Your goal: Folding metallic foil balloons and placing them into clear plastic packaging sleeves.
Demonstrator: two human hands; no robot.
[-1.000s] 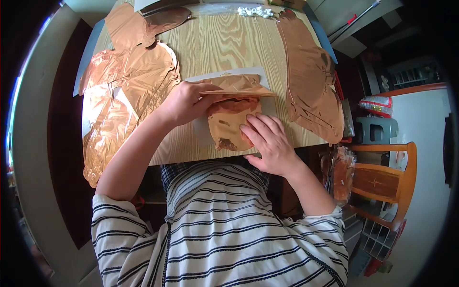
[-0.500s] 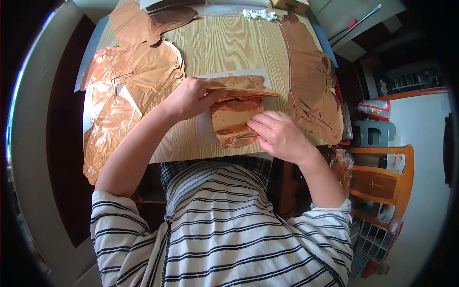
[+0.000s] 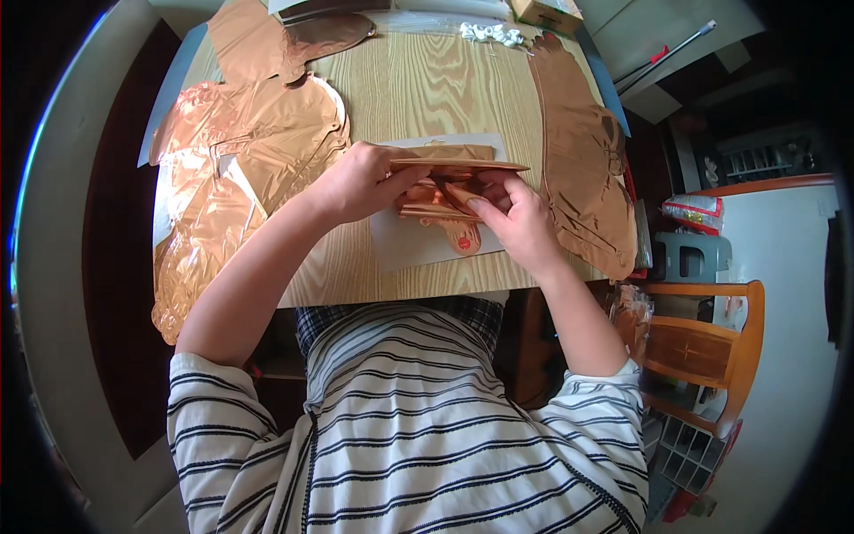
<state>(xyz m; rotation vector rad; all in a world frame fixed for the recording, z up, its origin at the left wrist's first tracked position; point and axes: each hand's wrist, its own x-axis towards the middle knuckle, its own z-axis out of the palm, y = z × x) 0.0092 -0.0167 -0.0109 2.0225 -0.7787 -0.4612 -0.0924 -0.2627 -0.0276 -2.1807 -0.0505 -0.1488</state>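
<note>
"Copper foil (image 3: 436, 214) over the pale sheet (image 3: 389, 247): how far folded?"

"Partly; a red-dotted tab (image 3: 457, 230) remains unfolded. Left hand (image 3: 360, 182) grips the upper fold (image 3: 458, 165), right hand (image 3: 527, 227) pinches a flap (image 3: 462, 197)."

Wooden chair (image 3: 685, 354), grey stool (image 3: 713, 253) beyond; cardboard box (image 3: 549, 13) at far end of table (image 3: 427, 84).

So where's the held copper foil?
In the head view's upper centre, the foil is between the left hand and right hand, over a pale card on the table.
</note>
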